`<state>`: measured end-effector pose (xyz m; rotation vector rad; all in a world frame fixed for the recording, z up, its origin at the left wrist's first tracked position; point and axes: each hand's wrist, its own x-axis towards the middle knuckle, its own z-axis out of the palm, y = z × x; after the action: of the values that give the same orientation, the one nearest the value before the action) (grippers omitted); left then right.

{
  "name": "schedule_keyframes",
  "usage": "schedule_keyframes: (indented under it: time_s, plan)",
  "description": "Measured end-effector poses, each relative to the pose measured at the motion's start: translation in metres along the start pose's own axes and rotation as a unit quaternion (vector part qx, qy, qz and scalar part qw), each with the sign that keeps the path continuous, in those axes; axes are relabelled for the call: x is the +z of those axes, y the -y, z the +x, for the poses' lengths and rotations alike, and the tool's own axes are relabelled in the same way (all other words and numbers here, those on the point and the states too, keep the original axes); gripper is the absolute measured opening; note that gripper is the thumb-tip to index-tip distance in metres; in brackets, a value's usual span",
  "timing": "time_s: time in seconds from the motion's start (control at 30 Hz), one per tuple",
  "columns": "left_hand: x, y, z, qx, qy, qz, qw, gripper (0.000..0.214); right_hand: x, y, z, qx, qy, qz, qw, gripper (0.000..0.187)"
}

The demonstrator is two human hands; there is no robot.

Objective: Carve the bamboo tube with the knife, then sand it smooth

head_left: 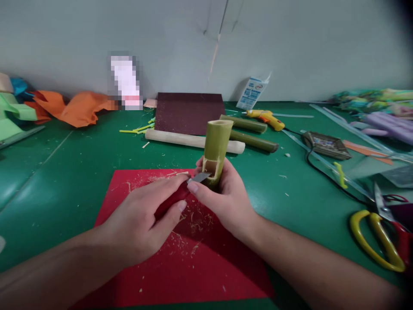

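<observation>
My left hand (145,215) is wrapped round the red handle of a utility knife (171,199). Its blade points right and touches or nearly touches the edge of a rectangular opening cut in a green bamboo tube (217,140). Gripping the lower part of that tube from behind and the right is my right hand (230,196), its thumb close to the base of the blade. The tube stands almost upright, leaning slightly right, above a red sheet (155,282) strewn with pale shavings. The tube's bottom end is partly hidden by the fingers.
Behind the tube lie a pale wooden rod (174,138), bamboo pieces (254,141) and a dark brown sheet (190,110). A yellow glue gun (266,118) trails a black cord rightward. Yellow-handled scissors (377,239) rest at right; orange paper (84,107) lies at far left.
</observation>
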<state>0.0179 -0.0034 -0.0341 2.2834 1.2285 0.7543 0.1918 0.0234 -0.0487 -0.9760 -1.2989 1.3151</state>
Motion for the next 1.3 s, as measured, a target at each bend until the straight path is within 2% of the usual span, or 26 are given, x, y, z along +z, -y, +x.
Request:
schedule_keyframes:
  time_s: [0.17, 0.33, 0.43, 0.67, 0.8, 0.93, 1.3]
  plan:
    - [-0.004, -0.005, 0.0, -0.017, 0.025, -0.028, 0.999, 0.041, 0.001, 0.0, -0.003, -0.056, 0.013, -0.048, 0.997, 0.033]
    - [-0.003, -0.004, -0.003, -0.023, 0.009, -0.01, 1.0, 0.044, 0.002, -0.001, -0.005, -0.097, -0.004, -0.103, 0.99, 0.036]
    - [-0.003, -0.004, -0.004, -0.023, 0.005, 0.004, 1.0, 0.045, 0.002, 0.0, -0.005, -0.101, -0.012, -0.103, 0.989, 0.036]
    - [-0.009, -0.009, -0.004, -0.013, 0.019, 0.01, 1.0, 0.043, 0.003, 0.004, -0.007, -0.04, -0.012, -0.033, 0.999, 0.031]
    - [-0.008, -0.007, -0.006, 0.001, 0.019, 0.029, 0.999, 0.045, 0.004, 0.005, -0.007, 0.003, 0.003, 0.017, 1.0, 0.029]
    - [-0.005, -0.005, -0.007, 0.014, 0.012, 0.046, 0.999, 0.047, 0.008, 0.004, -0.008, 0.04, -0.01, 0.057, 0.998, 0.03]
    - [0.0, -0.014, -0.004, -0.011, -0.021, 0.067, 0.997, 0.045, 0.013, 0.003, -0.013, 0.064, 0.011, 0.084, 0.994, 0.024]
